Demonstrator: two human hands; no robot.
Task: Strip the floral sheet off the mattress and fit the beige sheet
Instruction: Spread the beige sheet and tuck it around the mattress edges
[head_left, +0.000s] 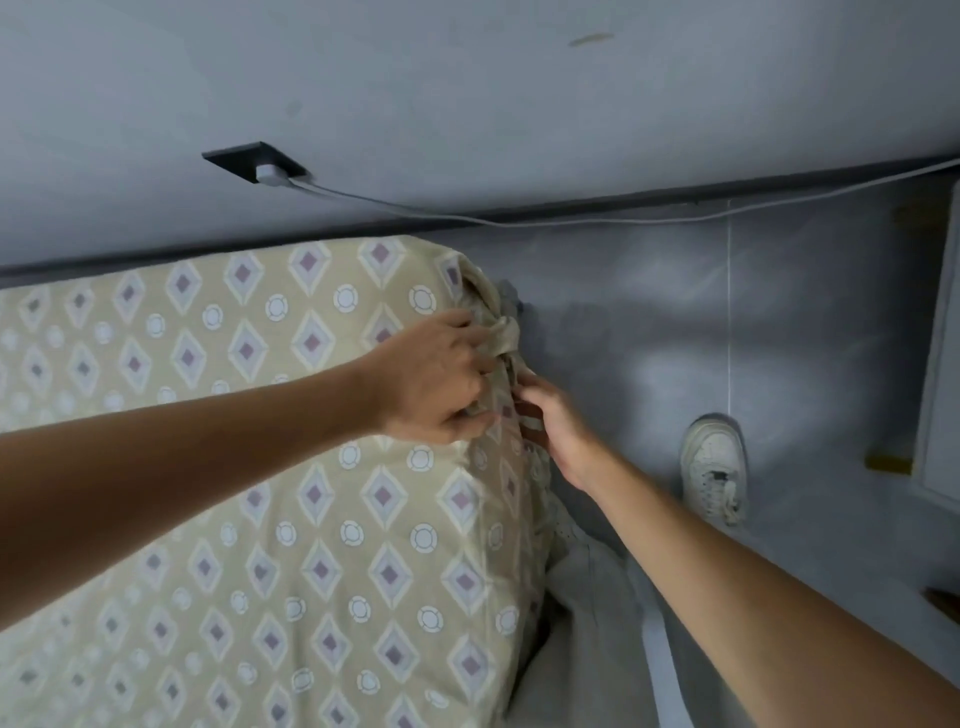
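A beige sheet (291, 467) printed with purple diamonds and white rings covers the mattress across the left and middle of the view. At the mattress's far right corner the sheet is gathered into a knot (506, 332). My left hand (434, 379) lies on top of that corner, its fingers curled into the bunched fabric by the knot. My right hand (556, 421) reaches in from the side and pinches the cloth just below the knot. No floral sheet shows in this view.
A grey wall rises behind the bed, with a dark socket (254, 163) and a white plug whose cable (571, 221) runs right along the skirting. My white sneaker (714, 467) stands on the grey tiled floor. A white cabinet edge (940, 364) is at the right.
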